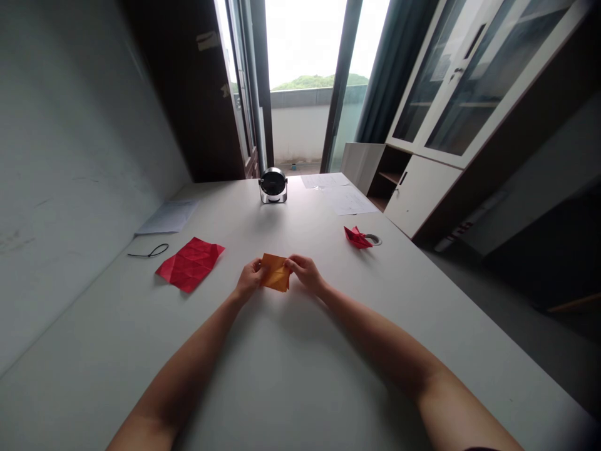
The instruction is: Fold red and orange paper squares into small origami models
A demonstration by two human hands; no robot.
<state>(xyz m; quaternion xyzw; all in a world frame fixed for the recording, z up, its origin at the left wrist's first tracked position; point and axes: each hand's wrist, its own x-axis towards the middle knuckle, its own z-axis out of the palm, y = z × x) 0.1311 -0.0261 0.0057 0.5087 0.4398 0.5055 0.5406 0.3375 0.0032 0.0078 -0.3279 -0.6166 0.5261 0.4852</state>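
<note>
Between my two hands is a small folded square of orange paper (276, 274), held just over the white table. My left hand (250, 277) pinches its left edge with the thumb on top. On the opposite side, my right hand (304, 272) grips the upper right corner between thumb and fingers. Layers show along the lower right edge of the paper. To the left lies a creased red paper sheet (190, 264), opened out. A folded red paper shape (357, 237) rests to the right, touching a white ring (374, 239).
The white table (291, 388) runs along a wall on the left. A black cable tie (151, 251) and white papers (168, 217) lie at left. A round black device on a metal stand (273, 185) stands at the back, with more white sheets (350, 200) to its right.
</note>
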